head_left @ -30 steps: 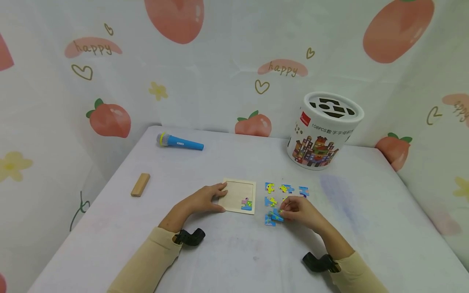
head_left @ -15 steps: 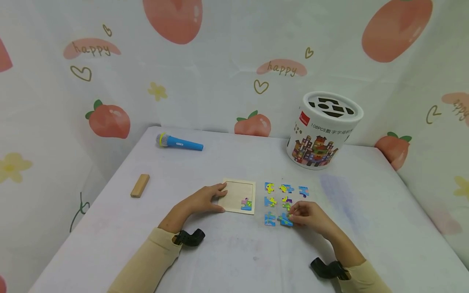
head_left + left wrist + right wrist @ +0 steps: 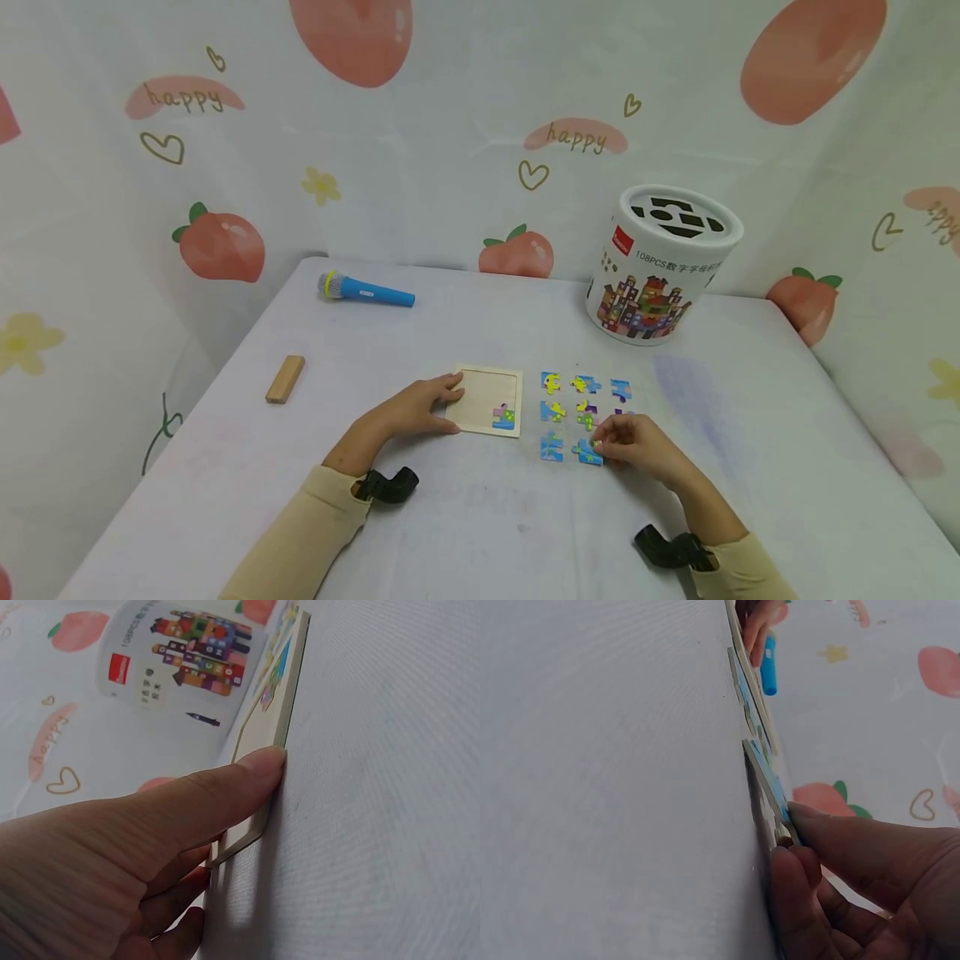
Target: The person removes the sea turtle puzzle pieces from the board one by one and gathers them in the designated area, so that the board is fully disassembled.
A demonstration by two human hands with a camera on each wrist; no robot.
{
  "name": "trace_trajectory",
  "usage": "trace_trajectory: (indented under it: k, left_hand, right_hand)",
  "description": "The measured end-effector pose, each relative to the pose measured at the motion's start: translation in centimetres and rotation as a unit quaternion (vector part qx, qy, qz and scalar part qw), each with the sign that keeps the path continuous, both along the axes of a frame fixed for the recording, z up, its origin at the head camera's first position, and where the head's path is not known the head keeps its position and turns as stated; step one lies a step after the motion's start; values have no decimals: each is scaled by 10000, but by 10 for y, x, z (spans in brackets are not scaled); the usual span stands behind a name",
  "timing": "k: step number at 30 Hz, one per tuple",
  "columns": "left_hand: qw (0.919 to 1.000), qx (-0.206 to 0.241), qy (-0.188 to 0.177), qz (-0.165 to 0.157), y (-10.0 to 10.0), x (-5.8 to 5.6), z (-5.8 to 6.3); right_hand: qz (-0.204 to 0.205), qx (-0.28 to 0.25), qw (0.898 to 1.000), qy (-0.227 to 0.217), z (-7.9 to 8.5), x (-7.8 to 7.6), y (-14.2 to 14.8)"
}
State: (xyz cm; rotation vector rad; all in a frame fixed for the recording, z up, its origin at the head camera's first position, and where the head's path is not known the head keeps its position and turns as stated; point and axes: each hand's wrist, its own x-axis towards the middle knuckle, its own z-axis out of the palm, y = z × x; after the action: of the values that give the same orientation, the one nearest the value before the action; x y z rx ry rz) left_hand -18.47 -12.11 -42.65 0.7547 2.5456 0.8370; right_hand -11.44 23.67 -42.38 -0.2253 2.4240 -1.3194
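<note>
A square wooden puzzle tray [image 3: 483, 390] lies mid-table with one pink, green and blue piece [image 3: 504, 417] in its near right corner. My left hand [image 3: 411, 410] grips the tray's left side, the thumb [image 3: 259, 763] on its near edge. To the right of the tray, several loose puzzle pieces [image 3: 552, 412] lie in rows. My right hand [image 3: 637, 448] pinches a blue puzzle piece [image 3: 586, 452] in the nearest row between thumb and fingers. In the right wrist view this piece [image 3: 766, 780] is tilted, one end off the table. My right fingers partly hide the pieces behind.
A large white tub [image 3: 652, 275] with a cut-out lid stands at the back right. A blue toy microphone [image 3: 367, 290] lies at the back left, and a wooden block [image 3: 286, 379] near the left edge. A printed curtain [image 3: 435, 167] hangs behind the table.
My right hand has moved right with the blue piece, from over the neighbouring piece to a spot beside it. The left hand and tray have stayed in place.
</note>
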Motion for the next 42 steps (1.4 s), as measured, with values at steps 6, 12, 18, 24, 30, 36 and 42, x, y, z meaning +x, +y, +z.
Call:
trace_trajectory:
  k: [6,12,18,24,30,36,42]
  left_hand:
    - [10000,24,-35,-29,0,0,1]
    - [10000,23,-34,0,0,-1,0]
    - [10000,-17,1,17,-1,-1,0]
    - [10000,0,56,-40,-1,-1,-1]
    - [10000,37,51,-37,-1,-1,0]
    - [10000,16,18,7,0,-1,0]
    - [10000,44,-47,44,0,0,-1]
  right_hand:
    - [-64,-23,10000,46,0,0,-1]
    - [-249,185,9994,132,0,1,-4]
    - [-477,375,9978,258,-1,2,-7]
    - [-284,539,9970,486,-3,2,-4]
    - [187,520,9957,742,-4,3,-1]
    - [262,439,9961,724,-5,3,1]
    - [269,499,9956,748,-5,4,2]
